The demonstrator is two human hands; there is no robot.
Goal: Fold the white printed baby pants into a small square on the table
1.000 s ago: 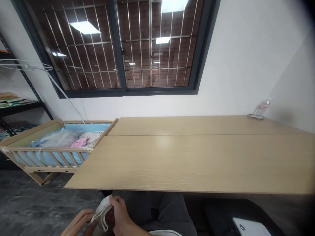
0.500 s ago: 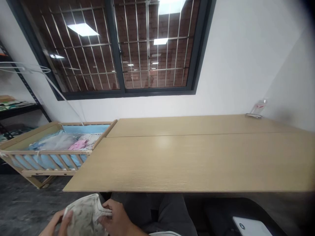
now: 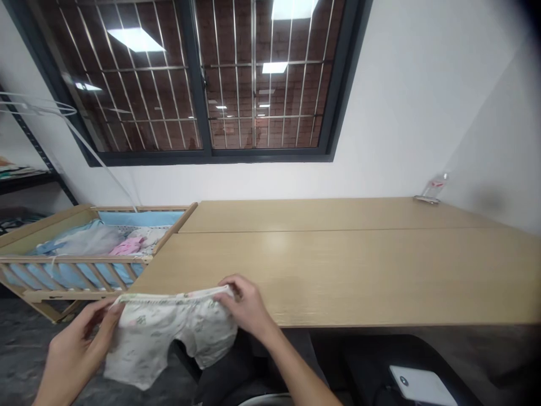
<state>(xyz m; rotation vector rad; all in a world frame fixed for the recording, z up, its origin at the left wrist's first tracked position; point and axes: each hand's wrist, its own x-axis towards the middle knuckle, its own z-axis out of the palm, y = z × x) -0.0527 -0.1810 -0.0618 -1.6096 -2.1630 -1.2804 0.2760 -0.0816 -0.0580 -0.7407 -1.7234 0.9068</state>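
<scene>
One pair of pale printed shorts, waistband pinched at its ends by left hand and right hand, hung by the table's near-left corner; spreading seemed under way, any next move needing level, even grips.

1. Left hand and right hand are both totally bare, fingers and all.
2. Right forearm is bare too, as far down as I can see it.
3. Pants are plain dark stuff, charcoal to almost black.
4. There's a pale, curved edge at the waist, kinda like a shirt hem, but honestly can't tell.
</scene>
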